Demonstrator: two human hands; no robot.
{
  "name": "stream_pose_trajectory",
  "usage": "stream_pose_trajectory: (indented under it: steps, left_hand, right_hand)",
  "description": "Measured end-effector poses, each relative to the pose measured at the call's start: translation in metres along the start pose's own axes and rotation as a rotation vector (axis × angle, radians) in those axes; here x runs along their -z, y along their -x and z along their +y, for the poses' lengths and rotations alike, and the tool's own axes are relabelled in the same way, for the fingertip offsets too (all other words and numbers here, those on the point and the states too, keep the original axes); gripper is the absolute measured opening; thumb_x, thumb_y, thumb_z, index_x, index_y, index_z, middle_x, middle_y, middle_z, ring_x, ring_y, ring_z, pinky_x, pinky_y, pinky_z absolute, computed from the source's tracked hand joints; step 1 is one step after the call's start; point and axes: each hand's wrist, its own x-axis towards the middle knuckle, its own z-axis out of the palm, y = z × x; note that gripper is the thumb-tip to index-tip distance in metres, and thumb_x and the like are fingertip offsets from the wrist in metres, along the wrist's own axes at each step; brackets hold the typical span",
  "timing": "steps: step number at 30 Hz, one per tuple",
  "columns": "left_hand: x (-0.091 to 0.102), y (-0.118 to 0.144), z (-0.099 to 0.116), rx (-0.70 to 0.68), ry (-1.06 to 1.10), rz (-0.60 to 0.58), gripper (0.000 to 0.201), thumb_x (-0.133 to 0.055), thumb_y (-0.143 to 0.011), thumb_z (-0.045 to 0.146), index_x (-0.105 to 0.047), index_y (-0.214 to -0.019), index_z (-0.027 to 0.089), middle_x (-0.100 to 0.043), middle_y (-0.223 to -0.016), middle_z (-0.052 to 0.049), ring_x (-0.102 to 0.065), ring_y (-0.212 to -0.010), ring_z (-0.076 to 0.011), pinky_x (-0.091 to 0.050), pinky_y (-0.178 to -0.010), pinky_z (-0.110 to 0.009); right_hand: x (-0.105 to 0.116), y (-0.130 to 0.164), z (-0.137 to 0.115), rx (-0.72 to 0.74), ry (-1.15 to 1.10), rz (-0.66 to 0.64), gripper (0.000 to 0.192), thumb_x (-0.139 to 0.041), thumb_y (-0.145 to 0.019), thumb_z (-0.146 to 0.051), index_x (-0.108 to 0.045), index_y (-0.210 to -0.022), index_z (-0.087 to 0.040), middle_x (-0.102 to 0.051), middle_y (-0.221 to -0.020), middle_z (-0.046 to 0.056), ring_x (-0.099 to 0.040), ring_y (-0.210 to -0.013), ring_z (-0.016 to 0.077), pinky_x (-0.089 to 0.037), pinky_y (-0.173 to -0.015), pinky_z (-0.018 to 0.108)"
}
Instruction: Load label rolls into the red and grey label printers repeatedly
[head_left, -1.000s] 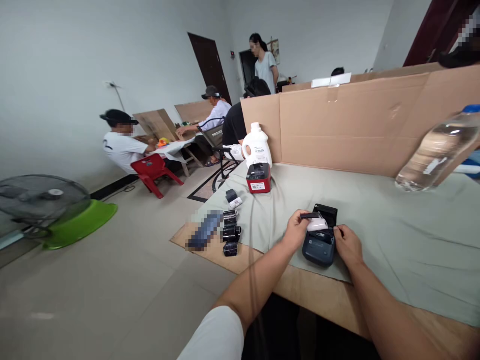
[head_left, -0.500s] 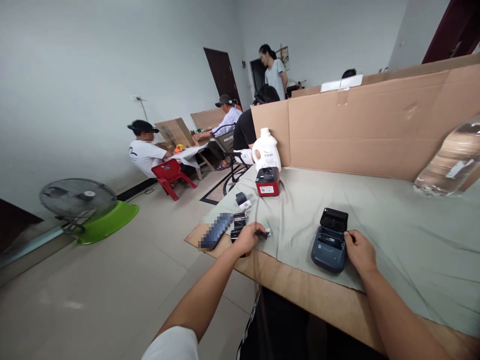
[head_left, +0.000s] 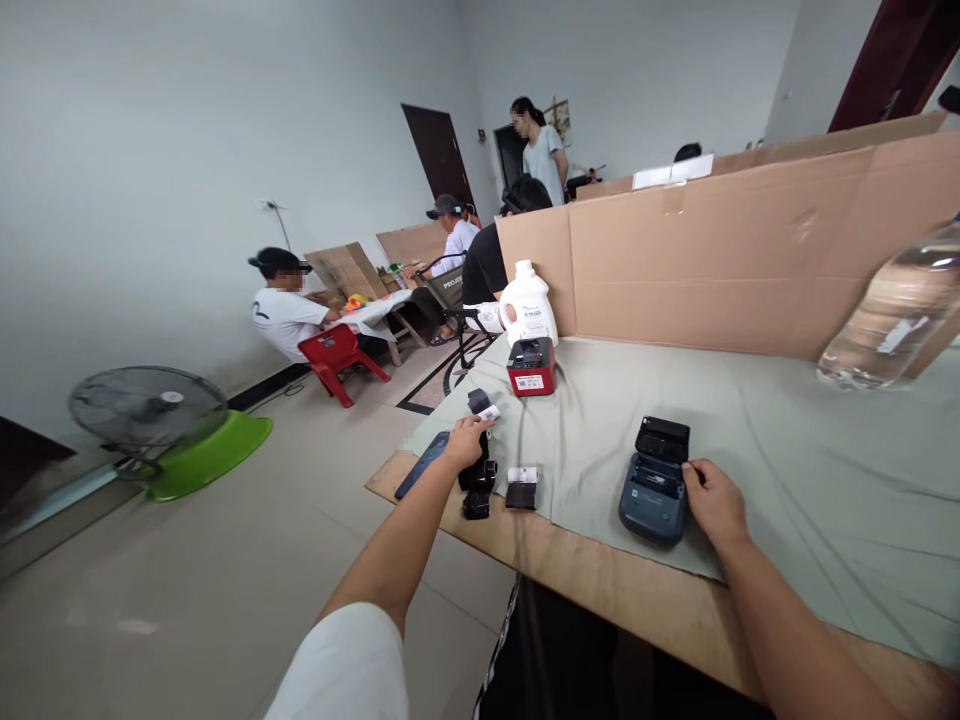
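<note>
- Reaching out to the far left end of the desk (head_left: 615, 600), the left hand (head_left: 466, 443) now hovers over a cluster of small black cartridges (head_left: 480, 478), its fingers bent down around one of them; whether they are clamped on it or only touching cannot be told from this view.
- A moment ago that hand was at the open printer, then carried a small black piece with white paper away to the left; that piece (head_left: 521, 489) now lies on the grey cloth (head_left: 750, 450) just beside the cartridges, let go.
- The dark blue label printer (head_left: 654, 485) sits on the cloth near the desk's front edge, lid up and its bay showing dark, without the white roll seen there a second earlier.
- The right hand (head_left: 716, 502) has stayed at the printer's right side, fingers curled together against the casing and steadying it.
- Judging from this, the old piece is out and the hand has moved on to the spare ones.
- A dark phone (head_left: 421, 464) lies left of the cartridges; a red printer (head_left: 532, 367) and a white jug (head_left: 527, 305) stand further back by the cardboard wall (head_left: 712, 260).
- A clear water bottle (head_left: 885, 320) leans at the right edge; other people sit at a table across the room.
</note>
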Motion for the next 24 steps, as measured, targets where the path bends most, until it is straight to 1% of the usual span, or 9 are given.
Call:
stream_pose_trajectory:
  steps: [4, 7, 10, 14, 15, 17, 20, 22, 24]
  left_hand:
    - [0.003, 0.005, 0.005, -0.027, -0.078, -0.048, 0.04, -0.048, -0.072, 0.003, -0.071, -0.097, 0.022, -0.055, -0.123, -0.011, -0.039, -0.12, -0.0331, -0.034, -0.097, -0.048]
    - [0.012, 0.014, 0.011, -0.062, -0.116, -0.059, 0.033, -0.048, -0.071, 0.003, -0.072, -0.084, 0.022, -0.052, -0.129, -0.008, -0.033, -0.126, -0.0326, -0.028, -0.102, -0.05]
    - [0.018, 0.027, 0.02, -0.137, -0.145, -0.115, 0.032, -0.051, -0.07, 0.008, -0.071, -0.089, 0.026, -0.049, -0.135, -0.004, -0.029, -0.131, -0.0309, -0.024, -0.105, -0.051]
    - [0.021, 0.045, 0.033, -0.198, -0.233, -0.199, 0.03, -0.063, -0.063, 0.016, -0.068, -0.092, 0.023, -0.045, -0.14, -0.009, -0.025, -0.136, -0.0357, -0.018, -0.106, -0.058]
    - [0.023, 0.049, 0.036, -0.204, -0.238, -0.194, 0.03, -0.063, -0.062, 0.014, -0.067, -0.091, 0.022, -0.047, -0.138, -0.01, -0.027, -0.135, -0.0353, -0.019, -0.106, -0.057]
    - [0.031, 0.053, 0.044, -0.199, -0.179, -0.204, 0.031, -0.061, -0.062, 0.009, -0.065, -0.09, 0.021, -0.058, -0.123, -0.011, -0.043, -0.125, -0.0322, -0.028, -0.103, -0.052]
    - [0.055, 0.058, 0.062, -0.228, 0.098, -0.379, 0.03, -0.062, -0.065, 0.013, -0.065, -0.094, 0.022, -0.067, -0.09, -0.004, -0.06, -0.091, -0.024, -0.044, -0.085, -0.036]
    - [0.074, 0.061, 0.081, -0.353, 0.347, -0.591, 0.031, -0.066, -0.067, 0.019, -0.067, -0.097, 0.023, -0.068, -0.087, -0.001, -0.061, -0.083, -0.0199, -0.046, -0.078, -0.028]
    - [0.084, 0.064, 0.109, -0.518, 0.544, -0.767, 0.034, -0.069, -0.069, 0.024, -0.068, -0.102, 0.023, -0.069, -0.094, -0.001, -0.061, -0.086, -0.0178, -0.047, -0.078, -0.025]
  right_hand:
    - [0.0, 0.0, 0.001, 0.009, -0.007, 0.011, 0.035, -0.038, -0.08, -0.047, -0.061, -0.077, -0.021, -0.059, -0.065, 0.004, -0.05, -0.061, 0.0189, -0.033, -0.057, 0.029]
    - [-0.001, 0.0, 0.001, 0.015, -0.004, 0.014, 0.036, -0.038, -0.08, -0.047, -0.062, -0.077, -0.021, -0.059, -0.066, 0.004, -0.05, -0.062, 0.019, -0.033, -0.057, 0.029]
    - [-0.001, 0.0, 0.001, 0.008, 0.001, 0.007, 0.035, -0.038, -0.081, -0.046, -0.062, -0.078, -0.021, -0.059, -0.066, 0.004, -0.051, -0.063, 0.0189, -0.033, -0.058, 0.028]
    - [-0.002, 0.0, 0.0, 0.005, 0.0, 0.01, 0.034, -0.038, -0.081, -0.046, -0.062, -0.078, -0.021, -0.06, -0.068, 0.004, -0.051, -0.065, 0.0191, -0.033, -0.059, 0.028]
    - [-0.002, 0.0, 0.0, 0.01, -0.003, 0.014, 0.035, -0.038, -0.081, -0.045, -0.062, -0.078, -0.021, -0.061, -0.069, 0.004, -0.052, -0.066, 0.0192, -0.033, -0.059, 0.028]
    - [-0.002, 0.001, -0.001, 0.023, -0.008, 0.017, 0.034, -0.038, -0.082, -0.045, -0.062, -0.078, -0.021, -0.061, -0.071, 0.005, -0.052, -0.067, 0.0191, -0.033, -0.06, 0.028]
    - [-0.001, 0.002, -0.004, 0.027, -0.022, 0.009, 0.034, -0.037, -0.083, -0.043, -0.062, -0.077, -0.021, -0.061, -0.071, 0.004, -0.052, -0.067, 0.0182, -0.033, -0.059, 0.027]
    - [0.0, 0.002, -0.005, 0.02, -0.028, 0.009, 0.034, -0.037, -0.084, -0.043, -0.061, -0.077, -0.021, -0.062, -0.071, 0.004, -0.052, -0.067, 0.0177, -0.033, -0.059, 0.027]
    - [0.0, 0.002, -0.005, 0.014, -0.028, 0.014, 0.033, -0.037, -0.084, -0.042, -0.062, -0.077, -0.021, -0.062, -0.071, 0.003, -0.052, -0.066, 0.0175, -0.032, -0.058, 0.027]
